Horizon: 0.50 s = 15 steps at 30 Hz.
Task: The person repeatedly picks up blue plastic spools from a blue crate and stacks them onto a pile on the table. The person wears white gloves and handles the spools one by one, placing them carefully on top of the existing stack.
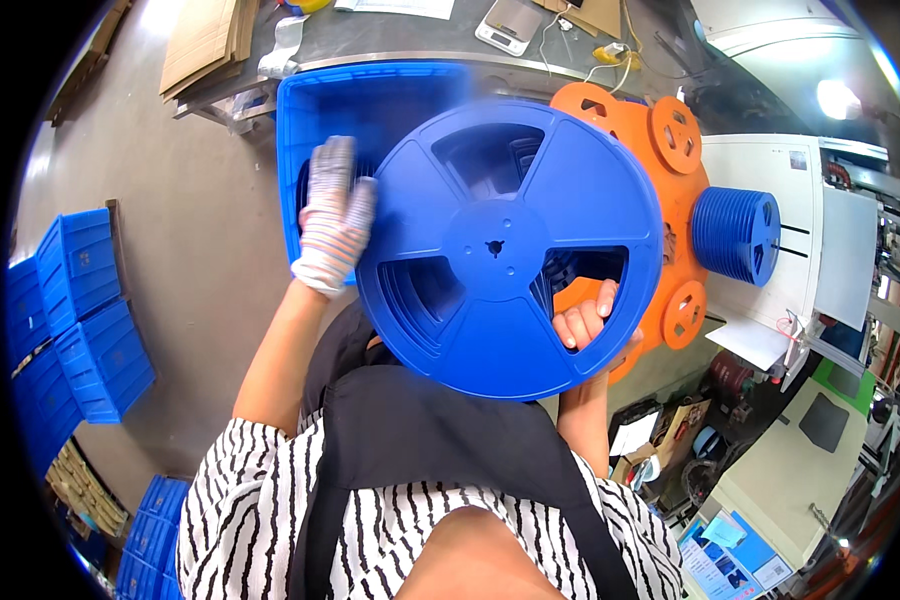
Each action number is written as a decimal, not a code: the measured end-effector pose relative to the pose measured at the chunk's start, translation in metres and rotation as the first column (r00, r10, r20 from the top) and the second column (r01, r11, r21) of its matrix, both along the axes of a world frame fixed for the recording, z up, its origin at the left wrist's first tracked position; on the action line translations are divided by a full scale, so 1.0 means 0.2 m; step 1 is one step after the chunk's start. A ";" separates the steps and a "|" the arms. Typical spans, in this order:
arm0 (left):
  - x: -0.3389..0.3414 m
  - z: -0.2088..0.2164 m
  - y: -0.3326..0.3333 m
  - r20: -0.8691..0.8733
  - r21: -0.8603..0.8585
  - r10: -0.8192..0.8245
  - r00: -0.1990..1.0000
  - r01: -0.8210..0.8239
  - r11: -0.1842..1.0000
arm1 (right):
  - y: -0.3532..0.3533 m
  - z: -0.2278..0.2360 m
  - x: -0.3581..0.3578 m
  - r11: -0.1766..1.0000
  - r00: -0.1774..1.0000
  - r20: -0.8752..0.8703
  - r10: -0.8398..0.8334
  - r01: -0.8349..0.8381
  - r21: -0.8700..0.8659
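A stack of large blue plastic reels (495,225) is in front of my chest, its round face with wedge-shaped openings toward me. My right hand (588,318), bare, has its fingers hooked through the lower right opening and grips the stack. My left hand (335,220), in a striped knit glove, is beside the left rim with fingers stretched out, slightly blurred. Whether it touches the rim I cannot tell. Behind it stands a blue plastic bin (288,165) with dark discs inside, partly hidden by the hand and the reels.
To the right, an orange round rack (675,240) stands before a white machine (760,165) bearing another blue reel stack (735,235). A workbench (420,40) at the back carries a small scale (510,25). Stacked blue crates (90,315) occupy the left floor. Cardboard sheets (205,45) lie back left.
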<state>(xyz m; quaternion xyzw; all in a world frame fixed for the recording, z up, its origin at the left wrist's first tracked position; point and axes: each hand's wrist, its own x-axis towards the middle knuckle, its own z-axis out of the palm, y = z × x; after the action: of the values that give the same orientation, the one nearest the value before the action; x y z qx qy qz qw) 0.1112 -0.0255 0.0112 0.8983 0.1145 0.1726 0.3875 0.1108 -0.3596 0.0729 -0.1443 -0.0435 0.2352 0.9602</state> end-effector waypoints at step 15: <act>-0.31 -0.33 -0.07 -0.444 0.115 -0.223 0.868 0.303 0.946 | -0.10 0.13 -0.21 0.942 0.984 -0.092 -0.150 0.114 -0.316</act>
<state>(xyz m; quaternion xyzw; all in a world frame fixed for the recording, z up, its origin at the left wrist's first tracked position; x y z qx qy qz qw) 0.0489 -0.0398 -0.0556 0.9527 0.0560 -0.0719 0.2899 0.0694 -0.3792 0.0995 -0.2820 0.0587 0.1820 0.9402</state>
